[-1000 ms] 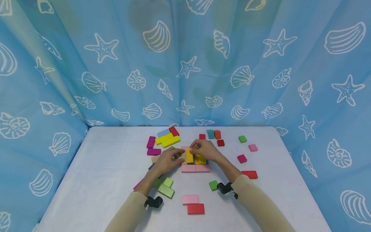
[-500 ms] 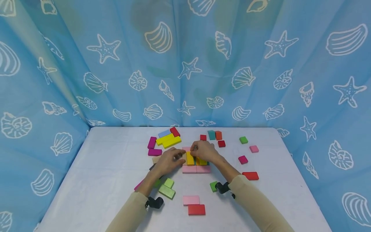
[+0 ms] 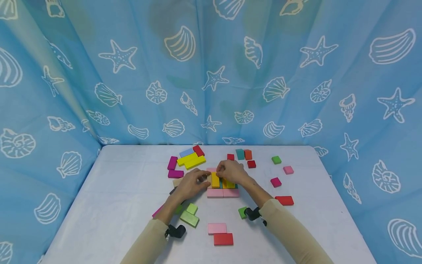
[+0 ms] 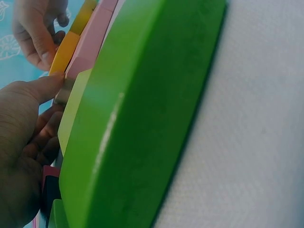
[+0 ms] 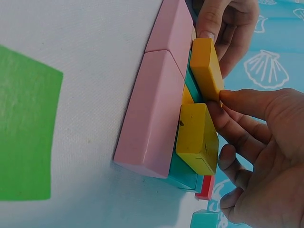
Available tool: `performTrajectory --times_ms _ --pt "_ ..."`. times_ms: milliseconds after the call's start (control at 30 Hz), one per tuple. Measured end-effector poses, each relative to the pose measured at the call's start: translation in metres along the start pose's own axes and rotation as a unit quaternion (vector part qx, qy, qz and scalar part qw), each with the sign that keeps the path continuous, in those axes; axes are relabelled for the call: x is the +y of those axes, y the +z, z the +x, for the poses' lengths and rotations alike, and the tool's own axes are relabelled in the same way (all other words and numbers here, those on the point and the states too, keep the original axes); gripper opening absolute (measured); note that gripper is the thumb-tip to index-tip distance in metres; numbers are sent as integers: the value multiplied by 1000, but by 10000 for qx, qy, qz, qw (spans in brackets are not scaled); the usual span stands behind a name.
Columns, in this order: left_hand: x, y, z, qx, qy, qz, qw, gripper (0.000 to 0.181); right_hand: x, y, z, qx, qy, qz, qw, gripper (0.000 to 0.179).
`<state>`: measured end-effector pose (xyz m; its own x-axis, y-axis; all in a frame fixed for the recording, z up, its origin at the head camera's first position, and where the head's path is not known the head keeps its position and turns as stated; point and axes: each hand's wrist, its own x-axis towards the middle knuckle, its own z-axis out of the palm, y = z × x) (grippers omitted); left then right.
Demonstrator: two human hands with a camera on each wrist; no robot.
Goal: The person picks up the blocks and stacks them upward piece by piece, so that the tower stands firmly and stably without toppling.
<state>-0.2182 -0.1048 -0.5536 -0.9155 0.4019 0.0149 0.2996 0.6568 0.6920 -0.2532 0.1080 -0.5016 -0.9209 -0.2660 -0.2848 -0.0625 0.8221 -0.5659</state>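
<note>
In the middle of the table is a low stack of coloured blocks, with two pink blocks (image 3: 222, 193) along its near side and teal blocks (image 5: 183, 173) behind them. A yellow block (image 5: 197, 135) lies on top. Thumb and index finger of my right hand (image 3: 232, 171) pinch an orange-yellow block (image 3: 215, 180) on the stack, left of the yellow one. My left hand (image 3: 190, 184) is at the stack's left side, fingers loosely bent, thumb touching the orange-yellow block's side in the right wrist view. A tan block (image 3: 209, 179) shows by its fingertips.
Yellow blocks (image 3: 195, 162), magenta blocks (image 3: 176, 174) and light green blocks (image 3: 189, 218) lie left. A pink block (image 3: 217, 228) and a red block (image 3: 223, 239) lie in front. Small loose blocks, including a green one (image 3: 276, 160), are scattered right. A shell-patterned curtain (image 3: 211, 91) hangs behind.
The orange-yellow block has shifted slightly toward me on the stack with my right hand, mostly in the first half second. My left hand has kept its place.
</note>
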Motion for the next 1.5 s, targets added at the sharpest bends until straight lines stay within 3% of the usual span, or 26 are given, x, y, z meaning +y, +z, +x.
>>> performTrajectory --times_ms 800,1133,1300,1500 --pt "0 2 0 6 -33 34 10000 46 3 -3 -2 13 -122 118 9999 17" --pt "3 1 0 -1 -143 -7 9999 45 33 -26 -3 401 -437 540 9968 21" --pt "3 0 -1 16 -122 -15 9999 45 54 -38 -10 272 -678 698 9949 35" --pt "4 0 -1 17 -103 26 9999 45 80 -38 -20 -432 -875 198 9950 69"
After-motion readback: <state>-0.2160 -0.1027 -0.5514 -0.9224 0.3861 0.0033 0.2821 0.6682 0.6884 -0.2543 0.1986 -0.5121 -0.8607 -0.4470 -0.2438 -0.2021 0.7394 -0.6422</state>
